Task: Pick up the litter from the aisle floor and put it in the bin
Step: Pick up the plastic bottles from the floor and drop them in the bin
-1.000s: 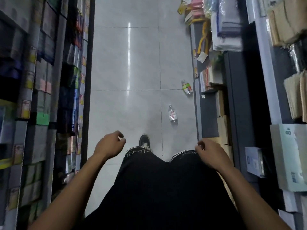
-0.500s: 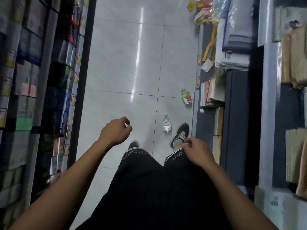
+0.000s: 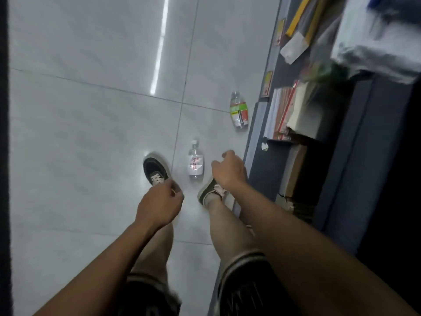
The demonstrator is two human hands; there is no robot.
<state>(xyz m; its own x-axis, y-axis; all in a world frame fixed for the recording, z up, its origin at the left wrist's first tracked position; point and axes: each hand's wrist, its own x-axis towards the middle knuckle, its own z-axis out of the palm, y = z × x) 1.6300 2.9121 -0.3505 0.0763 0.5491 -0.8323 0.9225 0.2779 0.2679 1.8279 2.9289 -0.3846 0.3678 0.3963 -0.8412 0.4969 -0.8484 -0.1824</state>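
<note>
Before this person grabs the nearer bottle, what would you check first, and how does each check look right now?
1. Right hand free to grasp: ok, it holds nothing.
2. Left hand free: ok, loosely curled and holding nothing.
3. Bottle with the white label reachable: ok, it lies between the shoes, beside the right hand.
4. Second bottle with the green and red label spotted: ok, it lies farther on by the shelf base.
5. Bin located: cannot tell, none in view.
</note>
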